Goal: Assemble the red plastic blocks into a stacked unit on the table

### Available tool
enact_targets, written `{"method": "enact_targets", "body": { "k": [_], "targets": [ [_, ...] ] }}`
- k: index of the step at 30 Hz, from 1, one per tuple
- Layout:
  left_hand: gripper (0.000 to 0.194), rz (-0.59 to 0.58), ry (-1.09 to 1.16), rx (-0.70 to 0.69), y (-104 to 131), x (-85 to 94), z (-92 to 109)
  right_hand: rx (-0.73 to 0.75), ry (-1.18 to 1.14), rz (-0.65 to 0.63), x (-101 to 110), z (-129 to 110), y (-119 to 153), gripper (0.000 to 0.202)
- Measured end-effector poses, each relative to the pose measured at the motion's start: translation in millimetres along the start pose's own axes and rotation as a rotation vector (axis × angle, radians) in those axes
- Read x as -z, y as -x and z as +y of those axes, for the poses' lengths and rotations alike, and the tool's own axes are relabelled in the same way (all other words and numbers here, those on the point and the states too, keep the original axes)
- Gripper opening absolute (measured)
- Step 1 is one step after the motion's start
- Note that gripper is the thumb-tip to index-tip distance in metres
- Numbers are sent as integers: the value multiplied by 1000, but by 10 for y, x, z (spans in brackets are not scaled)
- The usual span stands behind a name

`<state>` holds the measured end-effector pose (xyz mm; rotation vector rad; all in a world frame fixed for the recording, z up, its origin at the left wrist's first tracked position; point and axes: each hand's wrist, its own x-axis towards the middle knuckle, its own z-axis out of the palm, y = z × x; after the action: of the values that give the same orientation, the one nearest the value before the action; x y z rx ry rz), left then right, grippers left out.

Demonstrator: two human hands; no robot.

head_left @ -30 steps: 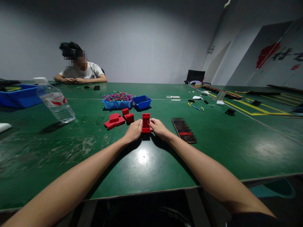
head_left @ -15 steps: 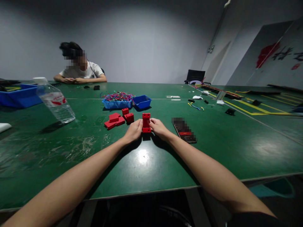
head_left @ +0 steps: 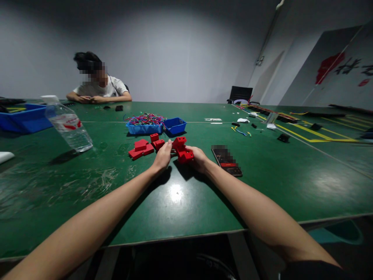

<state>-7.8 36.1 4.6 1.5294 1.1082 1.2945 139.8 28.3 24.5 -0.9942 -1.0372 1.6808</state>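
Note:
My left hand (head_left: 162, 156) and my right hand (head_left: 199, 158) both grip a red plastic block assembly (head_left: 182, 149), which is tilted and lifted a little off the green table (head_left: 175, 194). Just left of my left hand lie more red blocks (head_left: 142, 148) on the table. A small red cube (head_left: 154, 137) stands behind them.
A blue tray of coloured wires (head_left: 145, 123) and an empty blue tray (head_left: 175, 125) stand beyond the blocks. A phone (head_left: 226, 160) lies right of my right hand. A water bottle (head_left: 67, 125) lies at left. Another person (head_left: 97, 86) sits at the far side.
The red assembly stood upright on the table between my hands; now it is tilted over to the right and raised slightly, with both hands still on it.

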Motion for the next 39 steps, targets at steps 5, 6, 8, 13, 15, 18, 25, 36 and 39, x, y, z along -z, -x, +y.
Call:
{"method": "enact_targets", "body": {
  "k": [5, 6, 8, 13, 15, 18, 25, 36, 39],
  "targets": [
    [68, -83, 270, 102, 7, -25, 63, -120, -29, -29, -33, -2, 60, 16],
    [68, -80, 283, 114, 16, -31, 75, -151, -36, -9, -41, -18, 73, 17],
    [69, -57, 285, 129, 25, -40, 84, -204, -35, 38, -52, -60, 89, 22],
    [63, 51, 313, 156, -7, -33, 57, -160, -161, 180, -16, -143, 35, 37],
    [56, 82, 336, 172, -23, -28, 49, -90, -231, 241, 18, -147, -9, 36],
    [46, 103, 345, 198, -31, -29, 49, -27, -267, 264, 60, -128, -58, 30],
    [40, 97, 346, 198, -9, -38, 76, -10, -244, 257, 49, -98, -41, 30],
    [36, 202, 441, 253, -67, -36, 71, 9, -191, 124, 3, -129, 39, 16],
    [39, 212, 461, 333, -70, -15, 104, -9, -202, 37, 1, -136, 55, 21]
  ]
}}
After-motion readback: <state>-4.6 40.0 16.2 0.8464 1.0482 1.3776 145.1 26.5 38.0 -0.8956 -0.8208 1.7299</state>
